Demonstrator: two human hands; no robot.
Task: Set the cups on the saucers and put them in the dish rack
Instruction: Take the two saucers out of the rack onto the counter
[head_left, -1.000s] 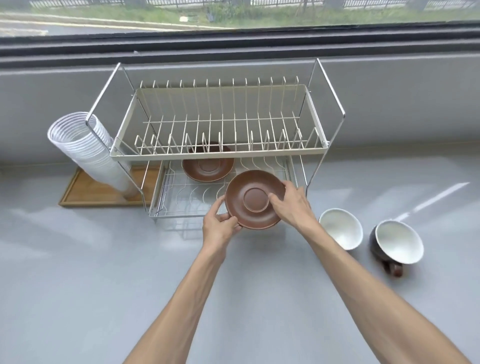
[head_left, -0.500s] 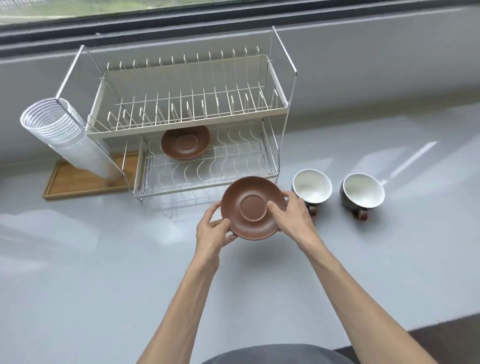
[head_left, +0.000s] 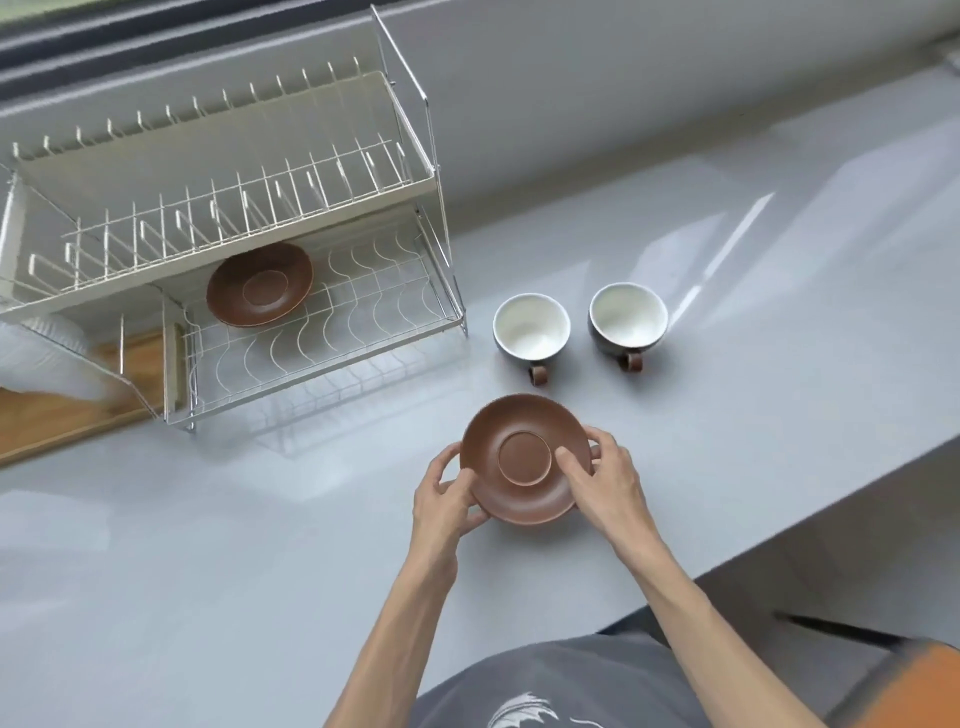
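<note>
Both my hands hold a brown saucer (head_left: 519, 483) low over the grey counter, in front of the cups. My left hand (head_left: 445, 493) grips its left rim and my right hand (head_left: 605, 480) its right rim, thumb on top. Two cups, dark outside and white inside, stand upright just beyond the saucer: the left cup (head_left: 531, 327) and the right cup (head_left: 628, 317), handles toward me. A second brown saucer (head_left: 260, 285) lies on the lower tier of the two-tier wire dish rack (head_left: 322, 332) at the left.
The rack's upper tier (head_left: 223, 208) of upright prongs overhangs the lower tier. A wooden tray (head_left: 62, 410) and a blurred stack of clear plastic cups (head_left: 47, 358) sit at the rack's left. The counter's front edge (head_left: 810, 525) runs at the right, beside my grey shirt.
My hands have carried the saucer away from the rack's lower tier, toward me and down to the counter in front of the two cups. My view has tilted down and to the right.
</note>
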